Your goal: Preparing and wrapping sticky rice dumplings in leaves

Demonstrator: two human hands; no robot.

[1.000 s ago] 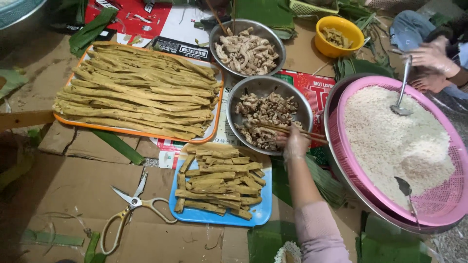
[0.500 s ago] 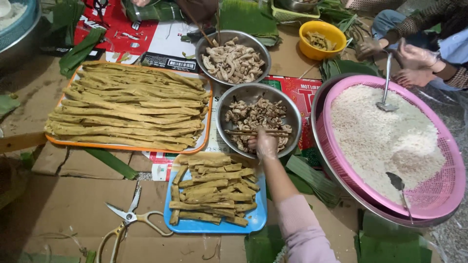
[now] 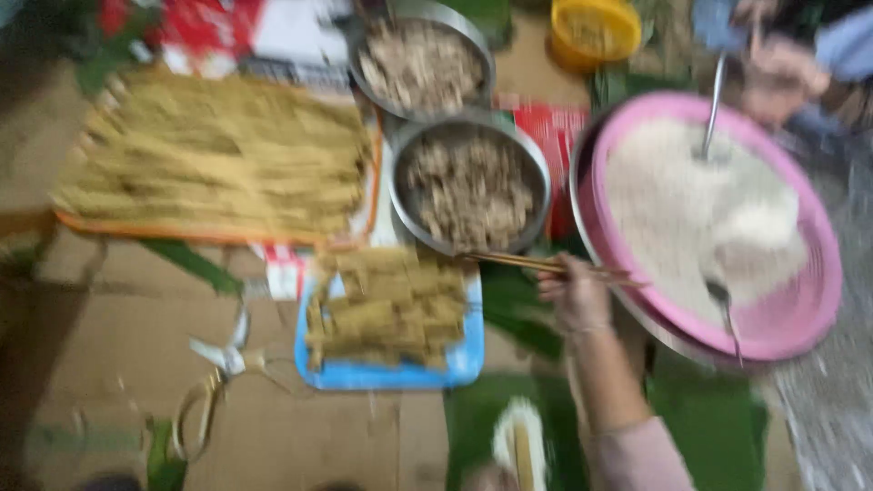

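At the near edge, rice (image 3: 518,436) with a yellow strip lies on a green leaf (image 3: 718,427); the left hand is out of view; the right hand (image 3: 575,295), gripping chopsticks (image 3: 546,265), has drawn back from the nearer metal bowl (image 3: 470,185); the view is now blurred.

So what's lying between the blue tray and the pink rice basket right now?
In the head view, the right hand holding chopsticks sits between the blue tray and the pink basket, over green leaves.
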